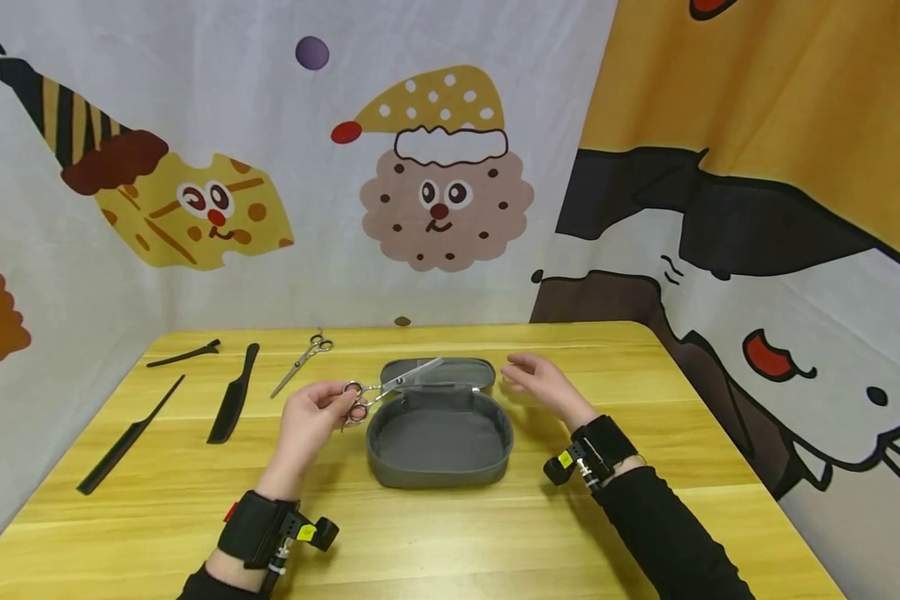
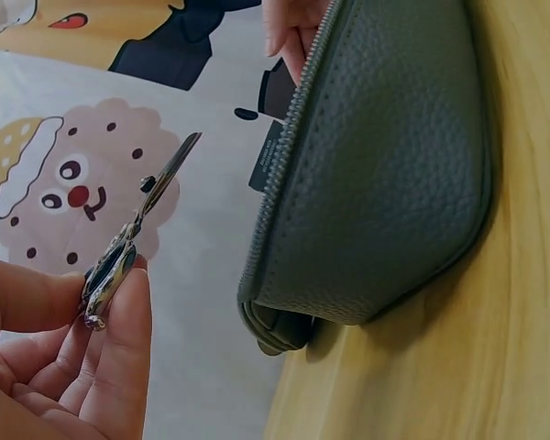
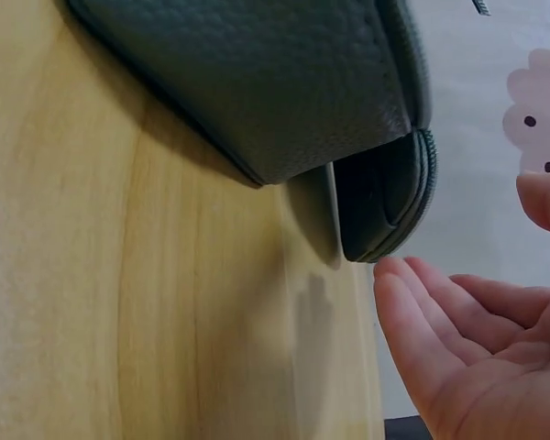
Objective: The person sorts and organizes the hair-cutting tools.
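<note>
My left hand [image 1: 307, 421] pinches a pair of silver hairdressing scissors [image 1: 401, 382] by the finger loops, thumb on one side and fingers on the other. Their blades point right and away, above the back of a grey zip case [image 1: 438, 477]. In the left wrist view the scissors [image 2: 119, 252] hang clear of the case's pebbled side [image 2: 376, 174]. The case stands unzipped, its lid [image 1: 483, 371] folded back on the table. Beside that lid is my right hand [image 1: 546, 387], holding nothing; in the right wrist view its fingers [image 3: 440, 321] lie close to the lid's zip edge.
On the left of the wooden table [image 1: 435, 542] lie a second pair of scissors [image 1: 297, 367], a black handled comb [image 1: 232, 402], a black tail comb [image 1: 123, 450] and a black hair clip [image 1: 187, 356]. A printed curtain [image 1: 270, 83] hangs behind the table.
</note>
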{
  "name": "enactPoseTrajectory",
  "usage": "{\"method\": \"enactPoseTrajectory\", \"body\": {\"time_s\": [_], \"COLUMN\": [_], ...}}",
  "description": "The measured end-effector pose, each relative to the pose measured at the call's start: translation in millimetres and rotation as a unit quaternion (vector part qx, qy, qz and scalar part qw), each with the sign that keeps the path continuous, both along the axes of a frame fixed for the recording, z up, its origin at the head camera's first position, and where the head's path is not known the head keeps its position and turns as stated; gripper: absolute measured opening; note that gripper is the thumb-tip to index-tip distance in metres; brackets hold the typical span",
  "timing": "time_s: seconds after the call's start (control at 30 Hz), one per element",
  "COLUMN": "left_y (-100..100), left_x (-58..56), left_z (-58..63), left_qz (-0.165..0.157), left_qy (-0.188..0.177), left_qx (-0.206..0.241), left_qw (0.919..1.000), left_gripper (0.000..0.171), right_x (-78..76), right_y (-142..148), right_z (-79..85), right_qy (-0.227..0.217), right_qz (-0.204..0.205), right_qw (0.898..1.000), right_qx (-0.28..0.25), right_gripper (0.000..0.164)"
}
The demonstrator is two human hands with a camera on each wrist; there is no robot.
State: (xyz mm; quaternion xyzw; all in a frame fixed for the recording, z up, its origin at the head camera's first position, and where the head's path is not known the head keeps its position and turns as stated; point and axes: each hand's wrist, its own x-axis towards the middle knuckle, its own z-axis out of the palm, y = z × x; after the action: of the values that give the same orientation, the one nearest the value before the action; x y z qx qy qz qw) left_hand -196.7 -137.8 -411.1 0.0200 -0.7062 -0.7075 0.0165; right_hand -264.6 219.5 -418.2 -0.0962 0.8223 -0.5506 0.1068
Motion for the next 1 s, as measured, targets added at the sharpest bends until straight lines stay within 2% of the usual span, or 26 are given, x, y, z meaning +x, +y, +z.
{"method": "enactPoseTrajectory", "body": {"time_s": [0.23,0.5,1.0], "left_y": [-1,-3,-13], "left_x": [0.6,2.0,5.1], "left_z": [-4.6,-8.8,-11.7], "left_qz": [0.005,0.006,0.009], "left_qy": [-0.008,-0.009,-0.009], "left_qx": [-0.013,-0.028,-0.029], "left_qw": [0.9999,0.9996,0.9995], "left_gripper": [0.025,0.025,0.029], "right_x": [-12.2,-24.7,-38.8], "right_y": [-4,-7,-13], "right_z": [-8.8,-15.2,-17.3], "right_qy": [-0.023,-0.056,-0.118], "right_qz": [0.013,0.001,0.033], "right_qw": [1.0,0.998,0.992], "right_qx": [0.003,0.021,-0.015], "right_gripper": [0.058,0.056,0.042]}}
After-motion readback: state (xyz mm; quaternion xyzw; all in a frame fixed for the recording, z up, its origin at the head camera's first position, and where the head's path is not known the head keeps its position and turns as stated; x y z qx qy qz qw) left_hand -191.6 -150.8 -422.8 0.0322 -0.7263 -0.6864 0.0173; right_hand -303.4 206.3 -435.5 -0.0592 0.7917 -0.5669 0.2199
